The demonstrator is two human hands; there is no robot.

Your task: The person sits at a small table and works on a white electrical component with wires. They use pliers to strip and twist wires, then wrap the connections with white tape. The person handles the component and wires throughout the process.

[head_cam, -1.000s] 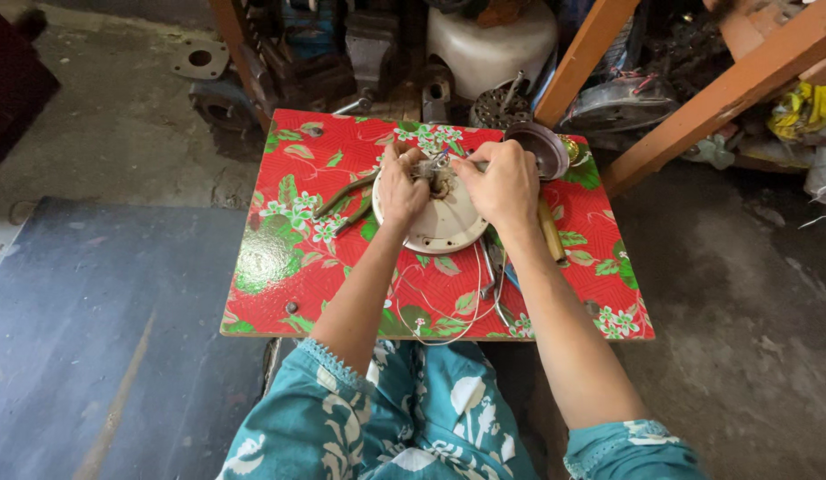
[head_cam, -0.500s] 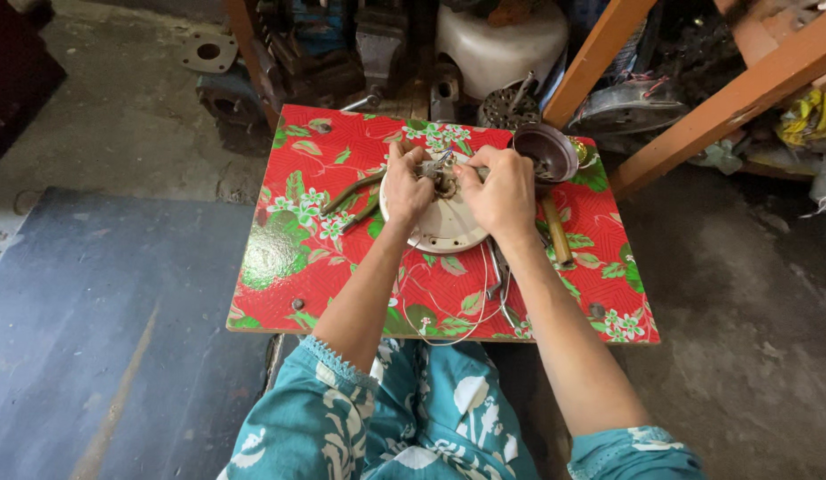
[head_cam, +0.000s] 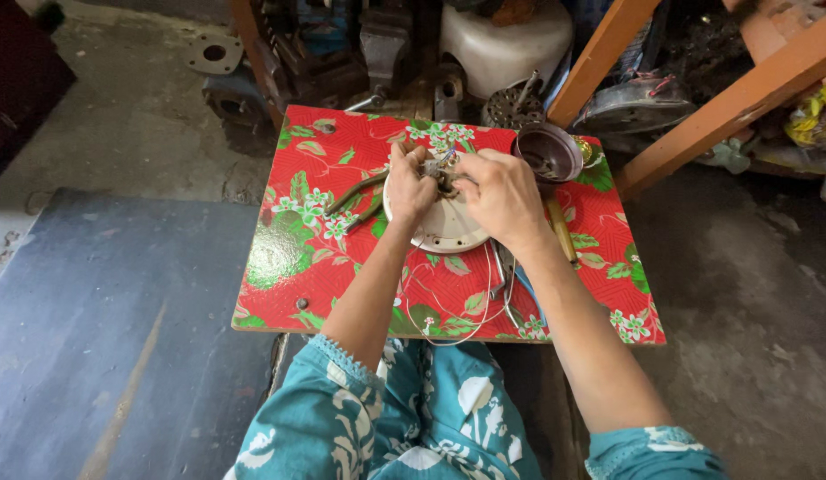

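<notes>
A round cream-coloured metal motor housing (head_cam: 441, 227) lies on a small table (head_cam: 288, 258) covered with red flowered oilcloth. My left hand (head_cam: 410, 185) and my right hand (head_cam: 500, 196) meet over its hub, fingers pinched on small wires and a metal part there (head_cam: 440, 169). Thin white wires (head_cam: 449, 311) trail from the housing toward my lap. Green-handled pliers (head_cam: 355, 203) lie just left of my left hand.
A dark round metal cup (head_cam: 548, 153) stands at the table's far right, with a wooden-handled tool (head_cam: 561, 233) beside my right wrist. Motor parts, a white tank (head_cam: 502, 44) and orange wooden beams (head_cam: 742, 84) crowd the far side. A dark mat (head_cam: 102, 338) lies left.
The view has shifted a little. Both hands stay on the housing's hub, fingers working slightly closer together.
</notes>
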